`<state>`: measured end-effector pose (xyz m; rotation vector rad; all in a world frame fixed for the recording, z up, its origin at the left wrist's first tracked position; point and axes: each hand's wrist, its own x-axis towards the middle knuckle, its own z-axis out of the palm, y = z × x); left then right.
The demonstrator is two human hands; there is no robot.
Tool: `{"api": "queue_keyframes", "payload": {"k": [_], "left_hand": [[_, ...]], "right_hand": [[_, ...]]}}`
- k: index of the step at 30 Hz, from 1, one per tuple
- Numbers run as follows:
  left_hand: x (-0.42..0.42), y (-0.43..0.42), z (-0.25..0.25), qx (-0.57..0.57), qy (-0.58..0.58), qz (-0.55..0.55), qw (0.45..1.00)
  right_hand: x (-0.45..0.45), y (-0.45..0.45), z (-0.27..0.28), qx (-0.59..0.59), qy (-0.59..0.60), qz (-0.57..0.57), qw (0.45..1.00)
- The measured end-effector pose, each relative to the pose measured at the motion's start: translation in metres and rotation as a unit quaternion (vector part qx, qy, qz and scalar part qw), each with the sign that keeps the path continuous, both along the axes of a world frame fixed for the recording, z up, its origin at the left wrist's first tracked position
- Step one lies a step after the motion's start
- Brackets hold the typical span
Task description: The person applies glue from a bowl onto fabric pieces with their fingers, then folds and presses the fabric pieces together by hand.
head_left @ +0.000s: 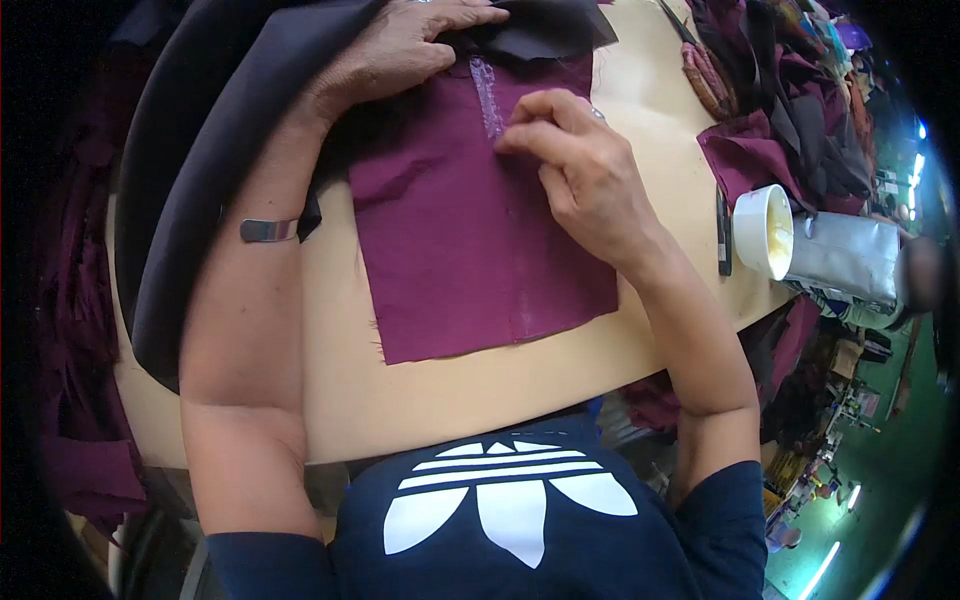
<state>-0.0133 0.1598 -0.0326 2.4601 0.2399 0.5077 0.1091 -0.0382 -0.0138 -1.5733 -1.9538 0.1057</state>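
Note:
A maroon cloth panel (450, 240) with frayed edges lies on the cream tabletop. A whitish paste streak (487, 95) runs down its upper part, and a fainter mark shows near the lower edge. My right hand (590, 165) is over the panel, fingers bent and thumb apart, with a fingertip at the streak's lower end; no tool shows in it. At the top, my left hand (430, 40) rests with its fingers reaching across dark grey cloth (540, 30) and the panel's top. More dark cloth (225, 150) drapes beside and behind my left forearm.
Scissors with wrapped handles (708, 78) lie at upper right. A white bowl (763, 232) with yellowish paste stands at the right edge, by a black slim tool (723, 232) and a silver packet (845, 258). Maroon and dark scraps (780, 130) pile up there; more maroon cloth (90, 470) hangs at left.

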Motion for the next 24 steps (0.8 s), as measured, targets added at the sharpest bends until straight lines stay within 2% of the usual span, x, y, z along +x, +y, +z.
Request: {"api": "queue_keyframes", "payload": {"k": [2,5,8,11,17,18,21,24], "left_hand": [[0.000,0.002,-0.003,0.005,-0.006,-0.008,1.000],[-0.001,0.001,-0.003,0.010,-0.012,-0.010,1.000],[0.001,0.002,-0.001,0.001,-0.017,-0.017,1.000],[0.001,0.001,-0.001,-0.013,-0.016,-0.021,1.000],[0.001,0.002,-0.001,-0.006,-0.014,-0.021,1.000],[0.001,0.002,-0.002,-0.007,-0.012,-0.016,1.000],[0.001,0.004,-0.004,-0.007,-0.017,-0.025,1.000],[0.001,0.003,-0.002,-0.021,-0.007,-0.023,0.999]], "right_hand": [[-0.003,0.004,-0.004,0.011,0.018,-0.034,0.999],[-0.006,-0.004,-0.001,0.012,-0.051,-0.015,0.998],[-0.010,-0.020,0.008,-0.036,-0.008,0.013,0.999],[-0.013,-0.019,0.007,-0.071,0.119,-0.027,0.990],[-0.023,-0.033,0.004,-0.077,0.069,-0.055,0.993],[-0.021,-0.038,0.006,-0.112,0.092,-0.030,0.989],[-0.021,-0.038,0.009,-0.118,0.136,-0.031,0.983],[-0.027,-0.032,0.002,-0.067,0.110,-0.067,0.989]]}}
